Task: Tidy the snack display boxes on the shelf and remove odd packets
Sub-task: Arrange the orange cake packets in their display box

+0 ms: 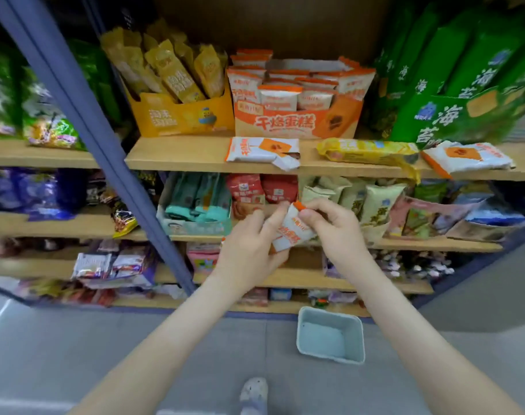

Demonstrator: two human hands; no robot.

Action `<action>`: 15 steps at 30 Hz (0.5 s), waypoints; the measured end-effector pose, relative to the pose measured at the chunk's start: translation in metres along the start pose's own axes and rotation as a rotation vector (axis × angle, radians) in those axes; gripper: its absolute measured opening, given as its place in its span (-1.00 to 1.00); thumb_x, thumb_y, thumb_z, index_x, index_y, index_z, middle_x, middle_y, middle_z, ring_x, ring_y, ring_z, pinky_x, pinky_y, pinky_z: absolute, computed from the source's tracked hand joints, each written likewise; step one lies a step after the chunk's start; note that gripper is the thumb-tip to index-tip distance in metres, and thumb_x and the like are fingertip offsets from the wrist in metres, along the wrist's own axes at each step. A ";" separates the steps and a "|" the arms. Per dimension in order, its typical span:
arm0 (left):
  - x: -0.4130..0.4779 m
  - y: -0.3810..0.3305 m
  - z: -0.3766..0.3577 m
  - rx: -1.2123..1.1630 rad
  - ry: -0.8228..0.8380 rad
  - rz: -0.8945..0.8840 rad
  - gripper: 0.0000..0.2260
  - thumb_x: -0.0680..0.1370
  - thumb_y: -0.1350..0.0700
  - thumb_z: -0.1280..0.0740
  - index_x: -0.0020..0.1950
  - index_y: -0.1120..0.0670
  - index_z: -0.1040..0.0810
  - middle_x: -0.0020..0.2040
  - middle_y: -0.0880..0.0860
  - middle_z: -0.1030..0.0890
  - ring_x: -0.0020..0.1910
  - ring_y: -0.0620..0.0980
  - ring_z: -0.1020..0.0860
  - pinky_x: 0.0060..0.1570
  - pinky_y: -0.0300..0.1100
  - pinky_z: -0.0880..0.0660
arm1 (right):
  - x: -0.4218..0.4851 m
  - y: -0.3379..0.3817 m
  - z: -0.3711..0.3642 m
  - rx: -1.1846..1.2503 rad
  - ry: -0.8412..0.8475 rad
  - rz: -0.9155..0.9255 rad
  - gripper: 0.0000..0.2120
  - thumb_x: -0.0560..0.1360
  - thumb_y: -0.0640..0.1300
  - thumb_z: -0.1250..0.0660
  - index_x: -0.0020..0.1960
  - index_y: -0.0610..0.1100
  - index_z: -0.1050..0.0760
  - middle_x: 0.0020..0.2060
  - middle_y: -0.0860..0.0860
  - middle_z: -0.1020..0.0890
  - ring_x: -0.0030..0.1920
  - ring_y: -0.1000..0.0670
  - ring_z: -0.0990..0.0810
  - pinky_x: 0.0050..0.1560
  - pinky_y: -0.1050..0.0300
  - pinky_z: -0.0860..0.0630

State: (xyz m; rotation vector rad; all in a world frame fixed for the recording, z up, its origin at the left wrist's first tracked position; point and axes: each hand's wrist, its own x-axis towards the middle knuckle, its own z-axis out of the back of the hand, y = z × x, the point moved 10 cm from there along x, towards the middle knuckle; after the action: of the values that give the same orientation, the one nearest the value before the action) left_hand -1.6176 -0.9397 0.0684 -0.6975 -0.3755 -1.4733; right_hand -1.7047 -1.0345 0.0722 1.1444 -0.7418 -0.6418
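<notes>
the left grip (249, 250) and the right grip (336, 229) both grasp one white-and-orange snack packet (291, 232). the left fingers curl round its lower part, and the right thumb and fingers pinch its orange top edge. the packet is in the air, in front of the middle shelves and clear of any box.

above it, on the upper shelf board (177, 154), the orange display box (297, 121) holds upright packets of the same design in fairly even rows. the yellow display box (180, 115) stands against its left side, and its tall yellow packets lean unevenly.

three packets lie flat along the front edge of that board. a loose white-and-orange packet (261, 152) is just before the orange box, a yellow packet (366, 151) lies to its right, and another white-and-orange packet (467, 158) lies further right. a pale blue basket (330, 333) sits on the floor below the shelves.

the task looks about midway. the orange box seems largely in order, and the held packet probably belongs in it. the three loose packets are not yet sorted, the yellow one seeming the odd one there. the leaning yellow packets likely need straightening too.
</notes>
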 end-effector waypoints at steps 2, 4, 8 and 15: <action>-0.024 -0.004 -0.013 -0.053 0.090 0.109 -0.35 0.42 -0.05 -0.28 0.48 0.04 -0.17 -0.08 0.16 -0.49 -0.22 0.15 -0.52 -0.40 -0.13 -0.42 | -0.013 -0.020 -0.002 -0.007 0.027 -0.064 -0.75 0.55 -0.26 -0.31 -0.27 -0.03 -0.52 -0.38 0.21 -0.57 -0.29 0.20 -0.49 -0.19 0.19 -0.42; -0.045 -0.008 -0.020 -0.122 0.155 0.215 -0.33 0.41 -0.07 -0.31 0.48 0.00 -0.16 -0.04 0.13 -0.49 -0.15 0.12 -0.53 -0.35 -0.12 -0.47 | -0.025 -0.033 -0.007 0.001 0.060 -0.112 -0.76 0.54 -0.24 -0.31 -0.28 -0.06 -0.52 -0.39 0.18 -0.56 -0.32 0.20 -0.46 -0.24 0.24 -0.40; -0.076 -0.003 -0.025 -0.386 0.206 0.570 -0.31 0.47 0.03 -0.45 0.49 -0.04 -0.17 0.19 -0.02 -0.47 0.10 -0.13 -0.46 -0.04 -0.26 -0.43 | -0.043 -0.042 -0.022 0.161 0.159 -0.189 -0.85 0.56 -0.23 -0.31 -0.14 -0.07 -0.58 -0.25 0.10 -0.62 -0.24 0.25 -0.54 -0.16 0.37 -0.45; -0.105 0.014 -0.055 -1.356 -0.197 1.460 -0.53 0.61 -0.04 -0.28 0.43 0.07 -0.20 0.27 0.14 -0.49 0.22 0.12 -0.53 0.25 0.17 -0.47 | -0.088 -0.055 -0.060 0.040 0.605 -0.191 -0.43 0.47 -0.10 -0.44 0.34 0.24 -0.27 0.34 0.20 -0.42 0.22 0.35 -0.44 0.15 0.41 -0.41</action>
State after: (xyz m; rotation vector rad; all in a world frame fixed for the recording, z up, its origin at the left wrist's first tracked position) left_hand -1.6236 -0.8933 -0.0416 -1.6544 0.9786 -0.0243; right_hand -1.7148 -0.9484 -0.0108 1.3653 -0.1307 -0.4012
